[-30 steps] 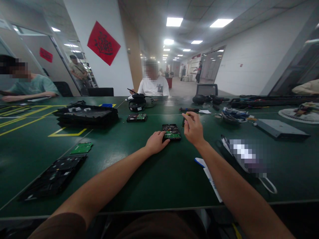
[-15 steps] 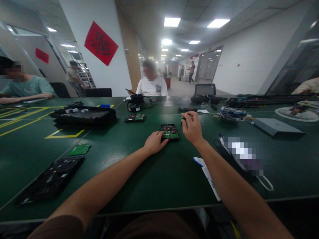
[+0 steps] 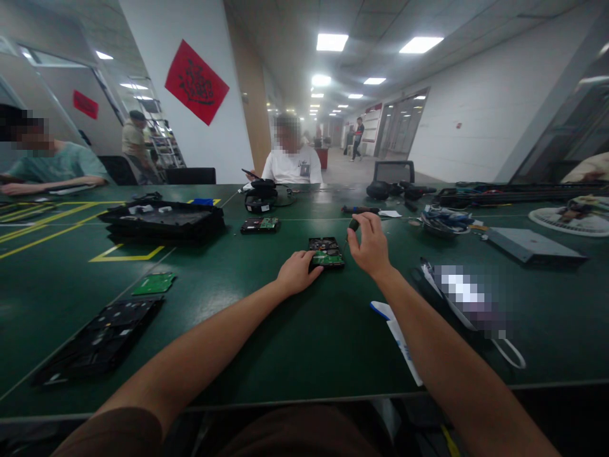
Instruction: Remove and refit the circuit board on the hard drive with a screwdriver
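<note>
A black hard drive with a green circuit board (image 3: 326, 252) lies on the green table (image 3: 285, 317) in front of me. My left hand (image 3: 297, 272) rests against its near left corner, fingers curled on the edge. My right hand (image 3: 368, 246) is closed round a small screwdriver (image 3: 353, 225) with a dark handle, held upright just right of the drive, tip pointing down toward the drive's right edge.
A second drive (image 3: 259, 225) lies farther back, beside a stack of black trays (image 3: 164, 222). A loose green board (image 3: 153, 284) and a black tray (image 3: 102, 339) lie at left. Papers (image 3: 397, 339), a lanyard badge (image 3: 464, 295), cables (image 3: 442, 219) and a grey box (image 3: 533, 246) sit at right. People sit across the table.
My right hand has turned the screwdriver upright and drawn it slightly closer to the drive. My left hand has stayed on the drive's corner.
</note>
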`<control>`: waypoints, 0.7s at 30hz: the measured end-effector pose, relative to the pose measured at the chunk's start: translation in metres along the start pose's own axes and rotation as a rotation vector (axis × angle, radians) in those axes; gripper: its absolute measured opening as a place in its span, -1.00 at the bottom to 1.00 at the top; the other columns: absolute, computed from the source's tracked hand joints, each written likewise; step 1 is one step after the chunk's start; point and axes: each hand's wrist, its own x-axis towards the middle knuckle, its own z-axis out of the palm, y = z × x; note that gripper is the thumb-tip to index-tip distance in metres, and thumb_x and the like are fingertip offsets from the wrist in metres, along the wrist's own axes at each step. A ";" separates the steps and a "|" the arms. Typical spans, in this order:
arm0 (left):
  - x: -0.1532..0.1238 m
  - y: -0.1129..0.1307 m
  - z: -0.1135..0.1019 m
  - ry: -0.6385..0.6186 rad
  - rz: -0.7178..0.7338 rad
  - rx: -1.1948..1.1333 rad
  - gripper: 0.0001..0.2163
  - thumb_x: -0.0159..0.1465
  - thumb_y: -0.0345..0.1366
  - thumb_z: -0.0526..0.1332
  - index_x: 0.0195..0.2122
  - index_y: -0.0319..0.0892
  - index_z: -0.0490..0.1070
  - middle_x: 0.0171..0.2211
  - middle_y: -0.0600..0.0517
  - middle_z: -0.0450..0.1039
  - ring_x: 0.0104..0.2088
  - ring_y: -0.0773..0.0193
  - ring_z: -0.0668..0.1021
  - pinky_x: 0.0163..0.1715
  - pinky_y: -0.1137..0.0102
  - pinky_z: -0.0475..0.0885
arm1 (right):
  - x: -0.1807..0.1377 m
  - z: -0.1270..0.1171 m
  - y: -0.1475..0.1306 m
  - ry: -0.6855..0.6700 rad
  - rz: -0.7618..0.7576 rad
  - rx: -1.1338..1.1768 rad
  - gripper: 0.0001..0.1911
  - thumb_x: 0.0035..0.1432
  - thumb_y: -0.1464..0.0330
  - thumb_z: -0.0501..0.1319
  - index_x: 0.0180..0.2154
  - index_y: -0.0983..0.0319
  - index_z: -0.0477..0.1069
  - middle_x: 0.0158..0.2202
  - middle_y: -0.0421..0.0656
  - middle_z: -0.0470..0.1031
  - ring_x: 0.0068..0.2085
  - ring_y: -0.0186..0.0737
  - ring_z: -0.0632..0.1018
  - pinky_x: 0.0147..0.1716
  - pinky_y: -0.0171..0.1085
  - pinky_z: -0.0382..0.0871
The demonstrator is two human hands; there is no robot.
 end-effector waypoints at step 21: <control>0.001 0.001 -0.001 -0.029 -0.023 0.000 -0.47 0.41 0.02 0.18 0.31 -0.15 0.31 0.16 -0.17 0.47 0.20 -0.05 0.45 0.19 0.16 0.40 | -0.003 0.003 0.001 0.023 0.022 0.114 -0.62 0.31 0.34 0.16 0.15 0.20 0.28 0.10 0.09 0.41 0.14 0.11 0.47 0.07 0.11 0.49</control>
